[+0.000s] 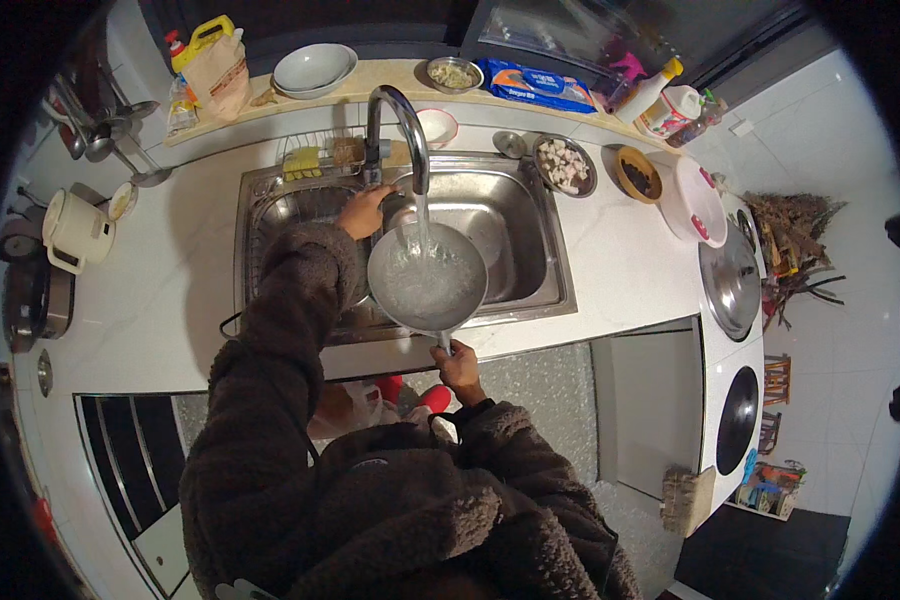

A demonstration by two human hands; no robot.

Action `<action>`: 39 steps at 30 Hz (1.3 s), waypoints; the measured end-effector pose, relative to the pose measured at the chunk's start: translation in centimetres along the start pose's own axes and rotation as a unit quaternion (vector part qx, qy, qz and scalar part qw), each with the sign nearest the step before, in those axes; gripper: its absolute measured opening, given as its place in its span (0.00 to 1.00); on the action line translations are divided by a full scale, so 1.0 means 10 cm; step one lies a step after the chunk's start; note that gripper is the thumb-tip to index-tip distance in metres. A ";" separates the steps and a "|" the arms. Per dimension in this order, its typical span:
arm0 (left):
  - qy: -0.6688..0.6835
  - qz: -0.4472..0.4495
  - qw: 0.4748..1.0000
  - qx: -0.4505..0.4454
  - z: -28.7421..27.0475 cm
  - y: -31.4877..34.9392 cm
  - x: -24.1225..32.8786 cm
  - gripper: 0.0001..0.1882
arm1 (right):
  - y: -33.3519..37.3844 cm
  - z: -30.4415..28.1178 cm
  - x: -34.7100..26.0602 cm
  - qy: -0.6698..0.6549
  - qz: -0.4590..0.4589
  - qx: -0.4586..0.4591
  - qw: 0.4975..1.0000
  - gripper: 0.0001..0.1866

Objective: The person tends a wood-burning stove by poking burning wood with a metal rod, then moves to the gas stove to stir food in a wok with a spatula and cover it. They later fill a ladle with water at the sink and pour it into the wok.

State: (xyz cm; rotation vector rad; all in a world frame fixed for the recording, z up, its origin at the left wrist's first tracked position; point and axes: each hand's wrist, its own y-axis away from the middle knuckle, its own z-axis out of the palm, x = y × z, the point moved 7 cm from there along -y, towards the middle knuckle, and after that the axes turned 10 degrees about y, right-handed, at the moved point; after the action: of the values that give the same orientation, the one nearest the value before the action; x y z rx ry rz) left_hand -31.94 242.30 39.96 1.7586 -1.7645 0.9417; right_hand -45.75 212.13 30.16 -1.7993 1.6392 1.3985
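Observation:
A grey metal pan (410, 300) is held level over the double sink (560, 250), across the divider and toward its front edge. My right hand (458, 372) grips the pan's handle from the near side, beyond the counter edge. Water runs from the curved chrome faucet (420, 170) into the pan, and its surface is stirred up. At the faucet's base, my left hand (363, 212) has its fingers closed around the lever, which they partly hide. My left forearm in a brown fleecy sleeve crosses the left basin.
Behind the sink a wire rack (315, 155) holds sponges. To the right stand a metal bowl (564, 165) of pale chopped food, a brown bowl (637, 175), a white basin (692, 200) and a large metal lid (730, 278). A cream kettle (78, 230) stands left.

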 end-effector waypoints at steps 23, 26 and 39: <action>-0.023 -0.007 1.000 0.016 -0.01 -0.31 -0.32 0.12 | 0.13 -0.03 -0.08 -0.006 -0.021 0.004 1.000 0.14; -0.029 -0.021 0.998 0.047 -0.07 -0.32 -0.25 0.10 | 0.15 -0.03 -0.08 -0.004 -0.009 0.005 1.000 0.15; -0.097 0.004 0.994 0.039 -0.21 -0.33 0.00 0.14 | 0.17 -0.04 -0.13 0.040 -0.017 0.014 0.999 0.15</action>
State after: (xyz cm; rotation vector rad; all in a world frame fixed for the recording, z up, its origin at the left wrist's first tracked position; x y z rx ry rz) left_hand -28.96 244.09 41.78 1.9533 -1.8768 0.8788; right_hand -46.90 212.01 31.99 -1.8801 1.6508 1.3002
